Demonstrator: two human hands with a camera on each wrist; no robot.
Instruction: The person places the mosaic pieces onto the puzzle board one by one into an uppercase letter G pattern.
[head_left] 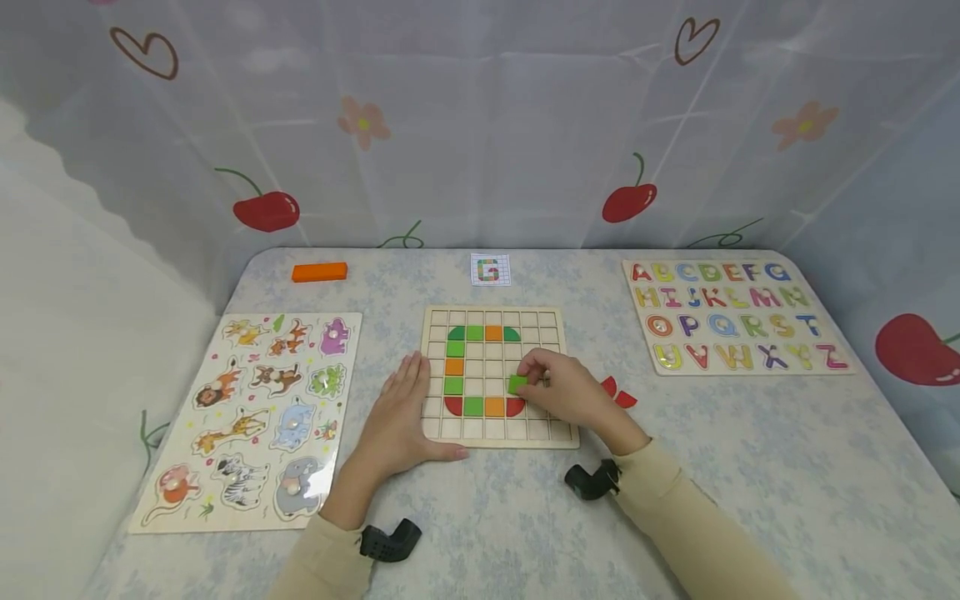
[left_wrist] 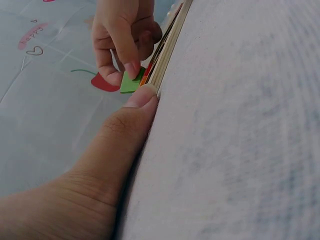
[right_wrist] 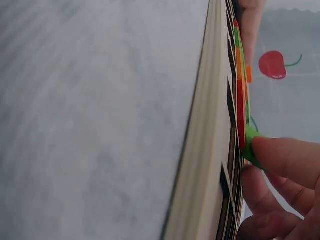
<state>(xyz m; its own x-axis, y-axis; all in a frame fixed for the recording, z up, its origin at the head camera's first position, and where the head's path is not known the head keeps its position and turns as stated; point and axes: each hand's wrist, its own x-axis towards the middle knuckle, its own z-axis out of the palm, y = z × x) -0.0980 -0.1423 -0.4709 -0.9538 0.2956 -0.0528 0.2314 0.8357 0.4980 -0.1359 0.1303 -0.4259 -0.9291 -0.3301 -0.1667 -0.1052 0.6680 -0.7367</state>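
Note:
A wooden grid board [head_left: 551, 433] lies at the middle of the table, with green, orange and red pieces set in its cells in a C-like outline. My right hand [head_left: 562, 387] pinches a green square tile [head_left: 517, 384] between thumb and fingers, close over the right side of the board, just above a red rounded piece [head_left: 515, 407]. In the left wrist view the green tile [left_wrist: 131, 81] is tilted at the fingertips. My left hand [head_left: 401, 421] rests along the board's left edge, fingers straight, its thumb [left_wrist: 135, 107] against the near edge.
A pattern card [head_left: 491, 270] lies behind the board, an orange bar [head_left: 319, 272] at the back left. Red pieces [head_left: 625, 399] sit right of the board, partly behind the right hand. An animal puzzle [head_left: 247, 433] lies left, an alphabet puzzle [head_left: 738, 317] right.

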